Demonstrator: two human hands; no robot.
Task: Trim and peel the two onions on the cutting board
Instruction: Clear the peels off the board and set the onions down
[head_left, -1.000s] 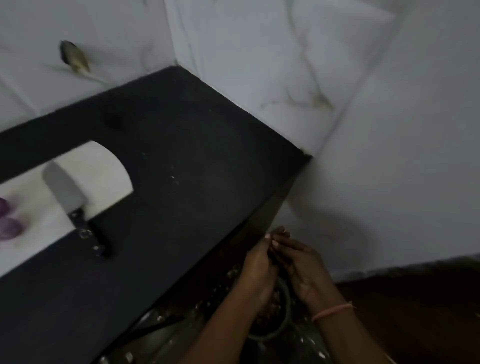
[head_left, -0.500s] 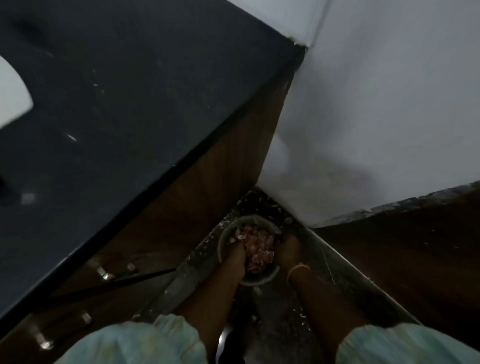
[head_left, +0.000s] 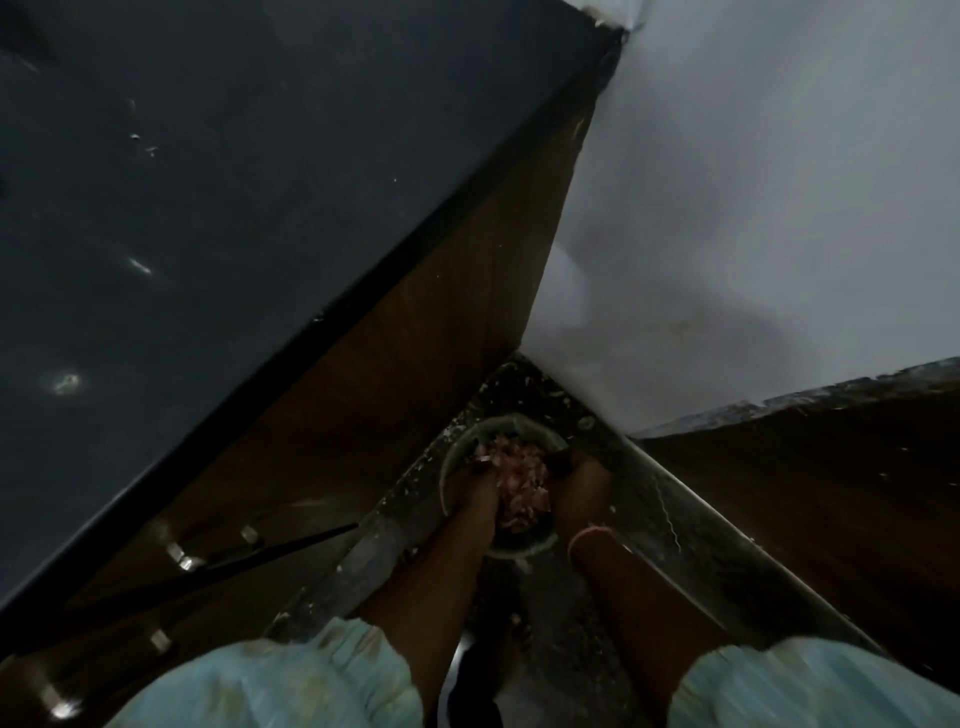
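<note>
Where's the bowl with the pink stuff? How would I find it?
Follow the black counter down its brown side to the floor in the corner by the white wall. The round bowl sits there between both hands, the only thing heaped with pinkish peels.

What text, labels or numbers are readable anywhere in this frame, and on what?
None. No print shows on the dark countertop, the wall, the wooden cabinet side or the bowl of peels on the floor. The frame is dim and blurred, so fine marks could not be read anyway.
</note>
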